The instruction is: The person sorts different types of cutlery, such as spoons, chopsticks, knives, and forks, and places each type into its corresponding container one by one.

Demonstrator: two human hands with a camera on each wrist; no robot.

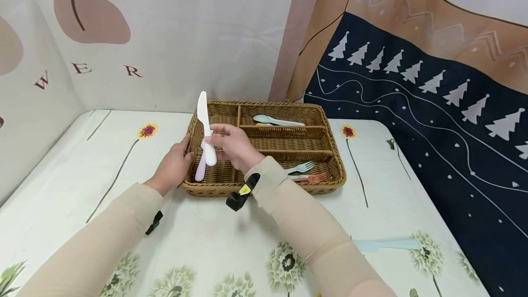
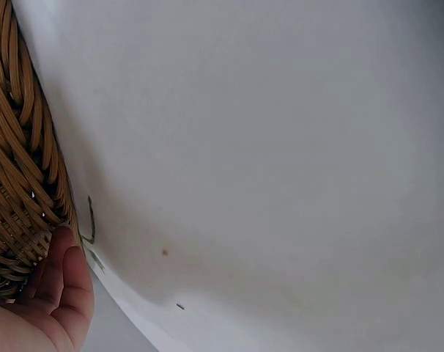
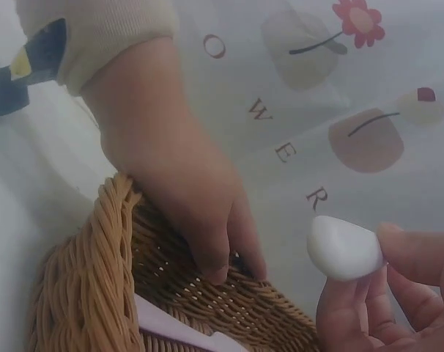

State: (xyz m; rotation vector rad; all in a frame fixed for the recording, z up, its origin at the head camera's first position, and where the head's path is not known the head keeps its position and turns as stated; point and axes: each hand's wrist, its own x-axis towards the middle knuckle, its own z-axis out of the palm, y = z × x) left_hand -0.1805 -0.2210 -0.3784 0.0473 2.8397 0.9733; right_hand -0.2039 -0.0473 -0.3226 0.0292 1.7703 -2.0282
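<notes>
A brown wicker basket point(image 1: 339, 171) with several compartments stands on the table. My left hand point(image 1: 175, 165) holds its left rim, the thumb over the inner side in the right wrist view. Above the left compartment, my right hand point(image 1: 238, 146) pinches a white plastic knife point(image 1: 204, 116) by its handle, blade pointing up and away. Below the knife, a lilac piece of cutlery point(image 1: 200, 168) lies in that compartment, its far end hidden by the knife and hand. In the right wrist view the rounded end of the white handle point(image 3: 343, 248) faces the camera.
Light blue cutlery point(image 1: 278, 120) lies in the back right compartment. The front right one holds a light blue fork point(image 1: 302, 167) and an orange fork point(image 1: 315, 177). A light blue knife point(image 1: 385, 244) lies on the table at right, partly behind my right arm. Printed cloths hang behind.
</notes>
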